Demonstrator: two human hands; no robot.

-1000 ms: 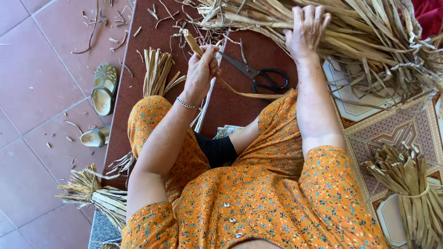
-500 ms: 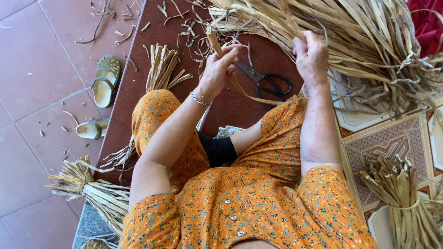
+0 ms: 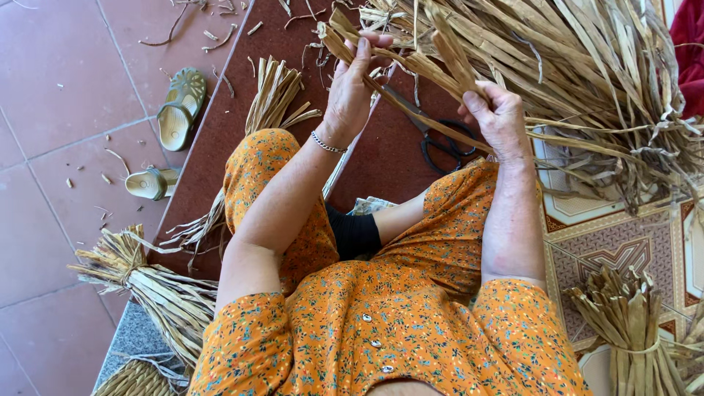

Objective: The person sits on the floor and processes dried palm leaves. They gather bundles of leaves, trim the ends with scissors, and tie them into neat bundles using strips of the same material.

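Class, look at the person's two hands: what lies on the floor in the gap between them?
In the head view, between the left hand and the right hand, black-handled scissors lie on the dark red floor, beneath the dried leaf strips that both hands hold.

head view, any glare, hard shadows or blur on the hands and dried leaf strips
Head view: even, soft daylight, no glare; the left hand and right hand gripping tan dried leaf strips look sharp, without motion smear; black-handled scissors sit in mild shade; wide-angle bending at the edges.
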